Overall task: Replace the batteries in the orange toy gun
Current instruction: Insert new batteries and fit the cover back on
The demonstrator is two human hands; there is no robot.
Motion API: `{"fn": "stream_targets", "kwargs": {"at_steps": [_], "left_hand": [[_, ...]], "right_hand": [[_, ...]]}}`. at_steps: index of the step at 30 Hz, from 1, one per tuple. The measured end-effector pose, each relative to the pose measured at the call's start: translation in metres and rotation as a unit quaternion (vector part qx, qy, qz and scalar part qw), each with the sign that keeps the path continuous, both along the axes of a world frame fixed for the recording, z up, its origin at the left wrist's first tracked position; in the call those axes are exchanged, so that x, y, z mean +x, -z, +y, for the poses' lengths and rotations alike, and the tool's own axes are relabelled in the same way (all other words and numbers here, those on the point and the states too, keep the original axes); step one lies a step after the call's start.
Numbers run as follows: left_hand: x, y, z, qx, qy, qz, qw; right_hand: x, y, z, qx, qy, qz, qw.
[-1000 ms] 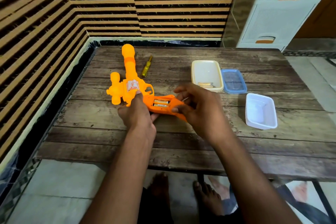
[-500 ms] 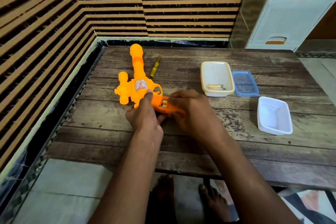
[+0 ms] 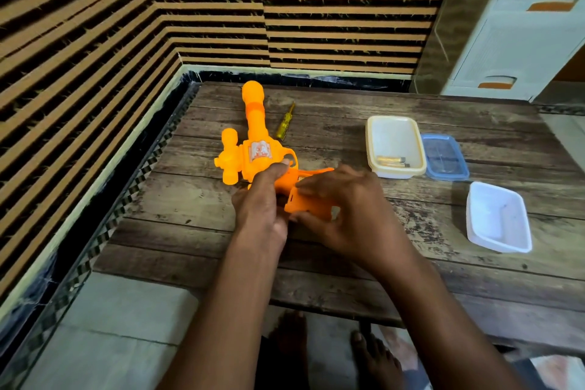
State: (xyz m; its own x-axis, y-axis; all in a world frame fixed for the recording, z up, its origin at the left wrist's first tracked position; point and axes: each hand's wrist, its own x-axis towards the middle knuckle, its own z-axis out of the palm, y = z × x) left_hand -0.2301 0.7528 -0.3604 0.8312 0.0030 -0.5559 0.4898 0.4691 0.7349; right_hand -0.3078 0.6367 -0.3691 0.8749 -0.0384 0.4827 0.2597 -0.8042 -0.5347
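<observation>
while the orange toy gun (image 3: 253,149) lies on the wooden table (image 3: 348,279) with barrel at 12 o'clock, left hand (image 3: 259,206) grips its handle, thumb up by the trigger guard. right hand (image 3: 345,215) pinches the orange battery cover (image 3: 308,206) over the handle. used batteries (image 3: 391,161) sit in cream tray (image 3: 395,144) at 2 o'clock.

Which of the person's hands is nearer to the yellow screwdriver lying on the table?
Left. The left hand grips the toy gun just below the screwdriver in the picture; the right hand, holding the orange cover, sits lower and further right.
</observation>
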Motion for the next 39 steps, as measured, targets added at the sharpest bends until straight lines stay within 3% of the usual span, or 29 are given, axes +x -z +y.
{"fn": "stream_targets", "kwargs": {"at_steps": [13, 29, 39], "left_hand": [[-0.001, -0.001, -0.003, 0.002, -0.032, -0.013, 0.999], [-0.002, -0.001, 0.0, 0.008, -0.019, -0.021, 1.0], [0.0, 0.0, 0.002, 0.028, -0.025, -0.013, 0.999]], "right_hand": [[0.008, 0.006, 0.002, -0.023, 0.024, 0.018, 0.999], [-0.001, -0.002, 0.017, 0.044, 0.057, 0.028, 0.997], [0.002, -0.002, 0.02, 0.032, 0.024, 0.041, 0.998]]}}
